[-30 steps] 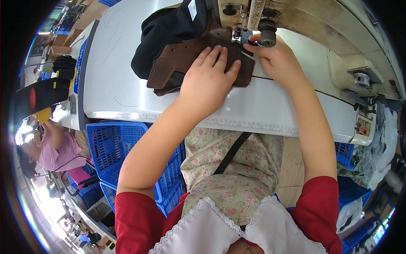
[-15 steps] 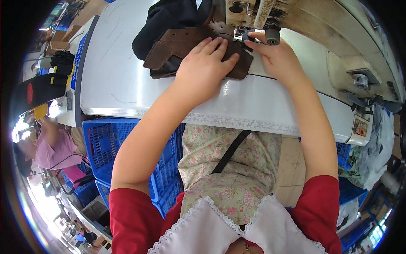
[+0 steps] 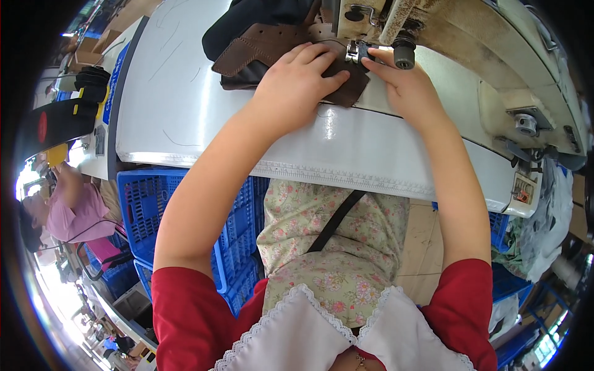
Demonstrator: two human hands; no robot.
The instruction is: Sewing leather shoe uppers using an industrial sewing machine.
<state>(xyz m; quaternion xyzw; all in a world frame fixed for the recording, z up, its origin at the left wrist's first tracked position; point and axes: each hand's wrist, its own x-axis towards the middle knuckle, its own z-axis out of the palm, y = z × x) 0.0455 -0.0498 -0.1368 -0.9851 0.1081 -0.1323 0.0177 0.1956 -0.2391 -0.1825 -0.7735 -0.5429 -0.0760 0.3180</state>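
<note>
A brown leather piece (image 3: 266, 46) with punched holes and a stitched edge lies on the sewing machine's white bed, joined with or resting against black material (image 3: 232, 34). My left hand (image 3: 297, 80) rests palm down on the leather, fingers spread, just left of the presser foot (image 3: 352, 52). To the right of the foot is my right hand (image 3: 408, 83), its thumb and forefinger stretched toward the foot with a gap between them. The leather's right corner sits under or close beside the foot; the needle point cannot be made out.
Above the bed hangs the machine head (image 3: 451, 28) with a dark knob (image 3: 404, 52). A ruler strip (image 3: 309, 176) runs along the table's front edge. Blue plastic crates (image 3: 148, 210) stand below at left. Another person in a pink top (image 3: 86, 210) sits farther left.
The leather has moved away from me and turned a little, its left flap swinging farther up. My left hand has moved with it. The right hand stays beside the foot.
</note>
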